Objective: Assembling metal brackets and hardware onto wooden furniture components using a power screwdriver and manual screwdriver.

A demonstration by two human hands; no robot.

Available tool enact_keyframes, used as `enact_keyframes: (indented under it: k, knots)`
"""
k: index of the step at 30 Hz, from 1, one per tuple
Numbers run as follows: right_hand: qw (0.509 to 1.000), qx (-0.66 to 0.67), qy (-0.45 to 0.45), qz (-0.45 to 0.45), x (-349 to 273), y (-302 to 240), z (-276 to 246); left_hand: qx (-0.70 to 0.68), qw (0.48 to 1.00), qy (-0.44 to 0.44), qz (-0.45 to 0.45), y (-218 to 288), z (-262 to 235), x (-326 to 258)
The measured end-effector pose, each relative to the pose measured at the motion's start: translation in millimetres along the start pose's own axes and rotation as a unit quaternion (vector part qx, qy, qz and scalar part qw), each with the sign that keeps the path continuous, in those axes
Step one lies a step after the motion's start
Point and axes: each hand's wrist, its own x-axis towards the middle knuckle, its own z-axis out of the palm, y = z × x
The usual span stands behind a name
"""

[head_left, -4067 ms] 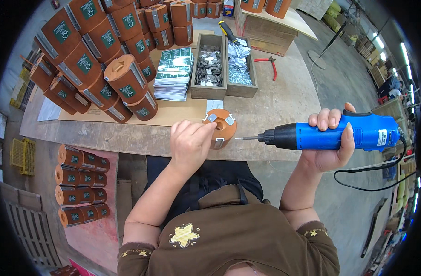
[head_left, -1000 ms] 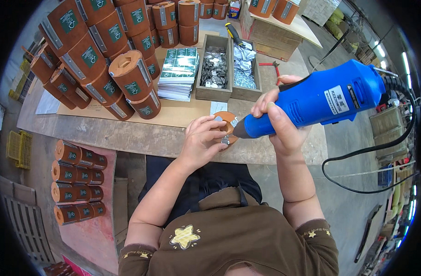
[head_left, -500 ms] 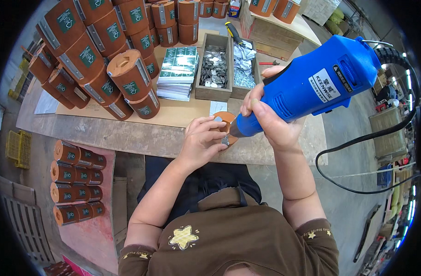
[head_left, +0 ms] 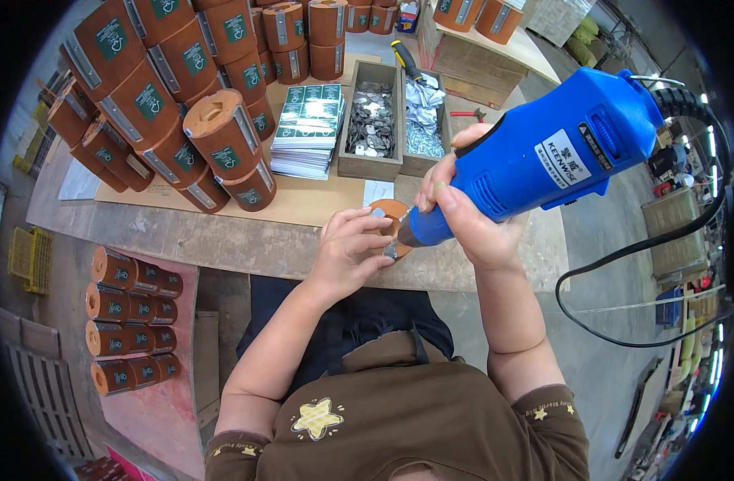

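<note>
My right hand (head_left: pixel 489 220) is wrapped round a blue electric screwdriver (head_left: pixel 555 128), tilted with its dark tip down to the left. That tip meets the top of a round reddish-brown block (head_left: pixel 393 207) standing at the near edge of the bench. My left hand (head_left: pixel 344 255) steadies the block from the left, its fingers curled over the top. Between thumb and fingers it pinches a small silver metal plate (head_left: pixel 389 251) at the block's near side. Another grey metal piece (head_left: pixel 377 212) shows by the fingertips. The block's lower part is hidden.
Wooden bins (head_left: pixel 372 167) with metal plates and screws stand beyond my hands, beside stacked green-and-white cards (head_left: pixel 307 132). Piled brown cylinders (head_left: pixel 223 132) rise at the left; more lie on a pink-topped table (head_left: pixel 162 401). A black cable (head_left: pixel 624 248) loops down at right. Red-handled pliers (head_left: pixel 467 114) lie farther back.
The screwdriver and my right hand have shifted very slightly down. My left hand keeps its hold on the block and plate. The whole view has drifted a little.
</note>
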Motion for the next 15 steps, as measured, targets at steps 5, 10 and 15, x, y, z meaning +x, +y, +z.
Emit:
enact_keyframes:
  k: [5,10,15]
  knots:
    - [0.990,-0.121,-0.067,-0.009,2.6,3.0,-7.2,0.004,1.000,0.000,-0.003,-1.2,1.0,0.1]
    - [0.996,-0.058,-0.064,-0.006,4.2,4.6,-9.0,0.003,1.000,-0.004,-0.001,-1.3,0.4,-0.2]
    - [0.997,-0.059,-0.054,0.015,5.9,4.2,-6.1,0.000,1.000,-0.003,-0.003,-1.9,-0.2,-0.6]
